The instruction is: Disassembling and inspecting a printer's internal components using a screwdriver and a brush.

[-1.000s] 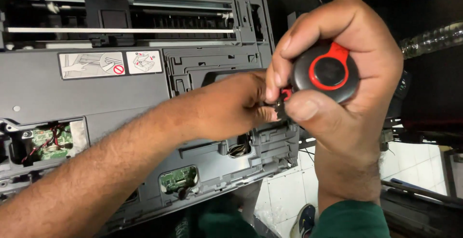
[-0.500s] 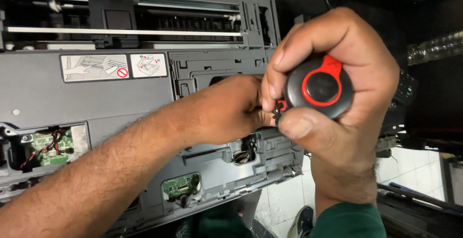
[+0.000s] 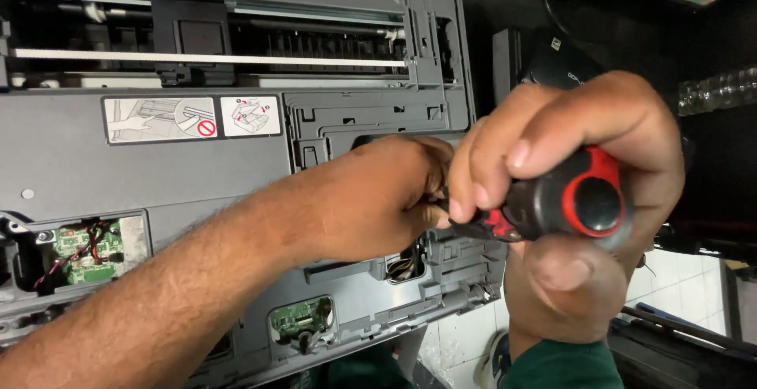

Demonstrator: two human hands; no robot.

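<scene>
A grey opened printer (image 3: 158, 160) fills the left and middle of the head view. My right hand (image 3: 583, 200) is wrapped around the black and red handle of a screwdriver (image 3: 568, 204), whose butt end faces the camera. The shaft points toward the printer's right side and is hidden behind my left hand. My left hand (image 3: 378, 200) lies curled against the printer body near the tip, fingers closed at the shaft; what they pinch is hidden.
Green circuit boards show through openings at the lower left (image 3: 83, 251) and lower middle (image 3: 303, 318). A white rail (image 3: 205, 58) and carriage bay run across the top. Two warning stickers (image 3: 193, 117) sit on the cover. White floor tiles (image 3: 686, 294) lie at the lower right.
My right hand and the screwdriver have dropped lower and tilted, with the handle's butt end now further down. The left hand stays at the same spot on the printer.
</scene>
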